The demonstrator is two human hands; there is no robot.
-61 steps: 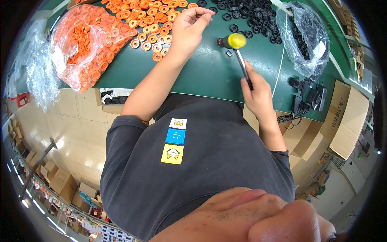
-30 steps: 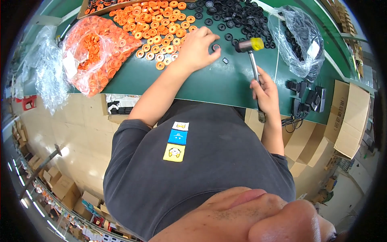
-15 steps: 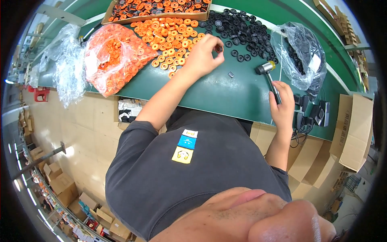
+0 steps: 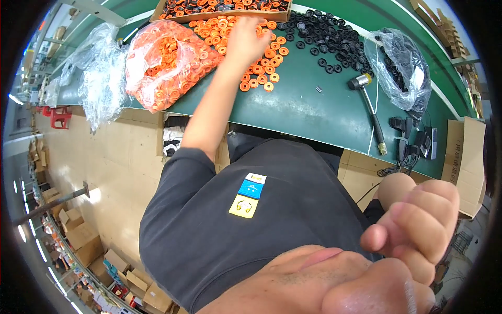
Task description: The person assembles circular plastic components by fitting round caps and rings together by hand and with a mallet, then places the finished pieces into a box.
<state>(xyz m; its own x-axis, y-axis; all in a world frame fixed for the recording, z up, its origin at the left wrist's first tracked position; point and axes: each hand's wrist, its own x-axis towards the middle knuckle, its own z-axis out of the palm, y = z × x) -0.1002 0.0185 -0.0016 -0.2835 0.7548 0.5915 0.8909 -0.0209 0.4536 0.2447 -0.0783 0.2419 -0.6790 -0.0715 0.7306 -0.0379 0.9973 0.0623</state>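
My left hand [image 4: 244, 41] reaches over the pile of orange plastic wheels [image 4: 210, 32], just short of the cardboard box. Its fingers are apart, and I see nothing held in them. Close to the camera, my right hand [image 4: 421, 222] is raised off the table with its fingers curled into a loose fist; nothing shows in it. A small mallet [image 4: 372, 112] lies on the green table, its dark-and-yellow head away from me. Black wheels [image 4: 329, 39] are heaped right of the orange ones. A small dark metal piece [image 4: 319, 89] lies alone nearer me.
An open cardboard box [image 4: 219, 14] of orange and black parts stands at the back. Left are a clear bag of orange wheels [image 4: 167, 68] and crumpled plastic film [image 4: 102, 78]. A bag of black parts [image 4: 402, 73] and black adapters with cables [image 4: 410, 144] are at right.
My left hand has moved back and left to the orange wheels, and the dark piece it pinched no longer shows. My right hand has let go of the mallet and risen toward the camera.
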